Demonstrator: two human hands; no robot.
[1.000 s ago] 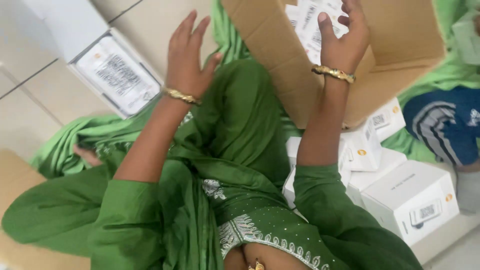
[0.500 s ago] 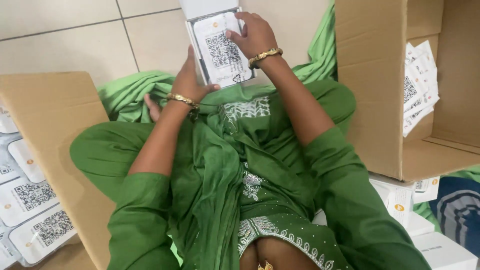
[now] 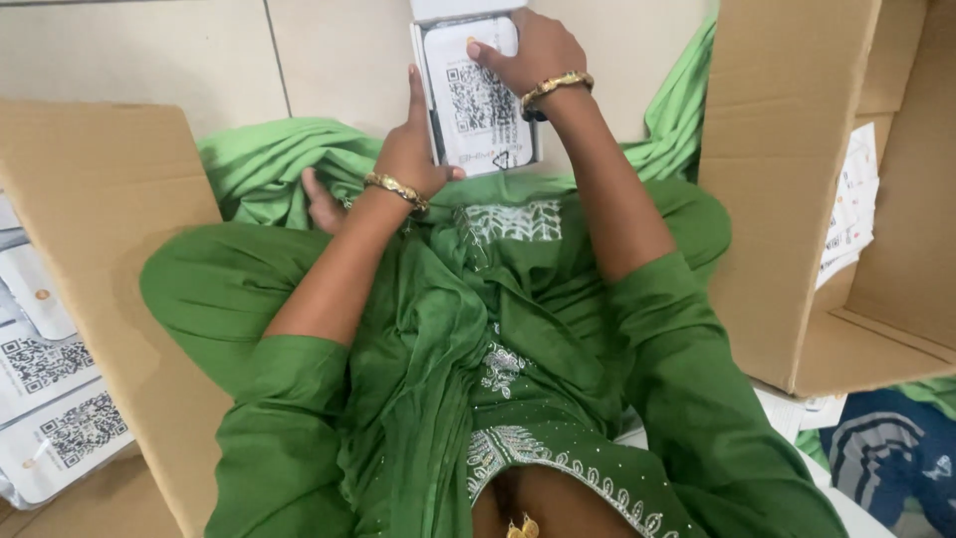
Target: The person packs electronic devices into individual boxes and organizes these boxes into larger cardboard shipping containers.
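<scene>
Head view, looking down on a seated person in green clothing, legs folded on a pale tiled floor (image 3: 149, 50).

Containers: one large cardboard box (image 3: 787, 199) at right, lying on its side with its opening toward the right; white printed leaflets (image 3: 851, 209) are stacked inside, number uncertain. One cardboard box (image 3: 100, 249) at left, flap raised; beyond the flap, white packets (image 3: 50, 399) bearing square black-and-white code labels, at least three visible, partly cut off by the frame edge.

Held item: one small white box (image 3: 476, 90), open, at top centre above the knees, with a white card or insert carrying a square code lying in it.

Hands: left hand (image 3: 413, 149) cups the white box's left edge, thumb up along its side, fingers curled beneath. Right hand (image 3: 533, 55) lies over the top right corner, fingers bent, fingertips pressing on the insert. One gold bangle on each wrist.

Other: a dark blue patterned cloth (image 3: 891, 458) at lower right, partly visible.
</scene>
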